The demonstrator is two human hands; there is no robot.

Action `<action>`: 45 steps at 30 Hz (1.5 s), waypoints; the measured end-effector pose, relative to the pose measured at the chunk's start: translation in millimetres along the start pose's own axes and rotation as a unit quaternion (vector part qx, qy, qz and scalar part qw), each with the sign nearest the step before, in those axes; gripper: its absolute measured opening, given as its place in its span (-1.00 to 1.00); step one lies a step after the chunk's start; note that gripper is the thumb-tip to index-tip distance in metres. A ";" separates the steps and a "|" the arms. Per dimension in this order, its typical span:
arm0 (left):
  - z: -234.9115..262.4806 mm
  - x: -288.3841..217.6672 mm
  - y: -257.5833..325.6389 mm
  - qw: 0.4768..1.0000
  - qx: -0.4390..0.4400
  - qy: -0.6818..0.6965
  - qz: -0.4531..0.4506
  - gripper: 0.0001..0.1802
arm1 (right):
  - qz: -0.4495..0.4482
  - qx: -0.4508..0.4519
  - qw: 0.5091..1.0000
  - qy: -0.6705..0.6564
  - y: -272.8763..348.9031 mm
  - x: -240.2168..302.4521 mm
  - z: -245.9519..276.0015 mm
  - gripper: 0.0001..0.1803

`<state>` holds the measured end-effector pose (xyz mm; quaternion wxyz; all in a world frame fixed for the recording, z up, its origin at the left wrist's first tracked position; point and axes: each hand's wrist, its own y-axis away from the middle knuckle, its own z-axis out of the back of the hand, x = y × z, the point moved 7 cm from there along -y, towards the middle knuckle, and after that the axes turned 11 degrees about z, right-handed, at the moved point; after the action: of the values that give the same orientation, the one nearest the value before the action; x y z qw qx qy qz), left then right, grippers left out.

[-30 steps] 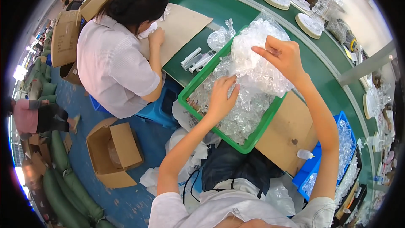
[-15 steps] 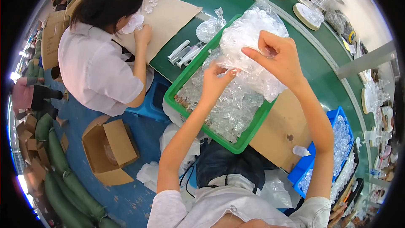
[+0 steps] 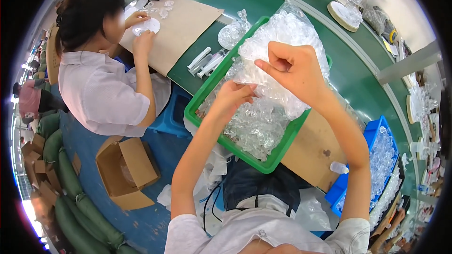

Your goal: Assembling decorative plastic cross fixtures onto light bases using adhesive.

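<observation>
A clear plastic bag [image 3: 306,30] full of small transparent plastic pieces leans over the far part of a green crate [image 3: 264,165]. My left hand [image 3: 230,99] pinches the near left edge of the bag's film between thumb and fingers. Above the bag, my right hand [image 3: 299,70] is closed, its fingers curled in and its thumb pointing left; it seems to grip a fold of the film, partly hidden by the fingers. Loose clear plastic pieces [image 3: 259,134] fill the crate beneath my hands.
Left of the crate lie several syringes [image 3: 200,59]; a clear-pieced white disc [image 3: 230,35] is beside them. A co-worker [image 3: 101,84] sits left, handling a white disc [image 3: 147,27]. A blue bin [image 3: 343,190] and small bottle [image 3: 338,167] are at right. An open carton [image 3: 125,171] stands on the floor.
My right hand has moved left and slightly nearer, my left hand slightly left and nearer, both still at the bag. The co-worker leans back with both hands at the white disc.
</observation>
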<state>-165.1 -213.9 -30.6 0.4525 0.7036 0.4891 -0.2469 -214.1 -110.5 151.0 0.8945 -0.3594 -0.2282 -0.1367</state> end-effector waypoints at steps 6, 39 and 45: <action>-15.9 1.0 -3.1 0.997 0.025 0.045 -0.053 -0.75 | -0.024 -0.017 0.998 -0.054 3.7 -4.5 -2.3 -0.54; 25.8 -41.5 -34.6 0.969 -0.153 -0.182 -0.060 -0.48 | -0.233 -0.162 0.958 0.040 120.1 -157.8 66.8 -0.56; 11.2 -52.8 -34.6 0.975 -0.150 -0.024 -0.161 -0.60 | -0.463 -0.149 0.845 -0.223 130.9 -182.1 24.0 -0.44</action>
<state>-216.6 -244.4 -7.7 0.5183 0.5339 0.6166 -0.2572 -324.4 13.2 -2.0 0.5883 -0.3616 -0.5382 -0.4832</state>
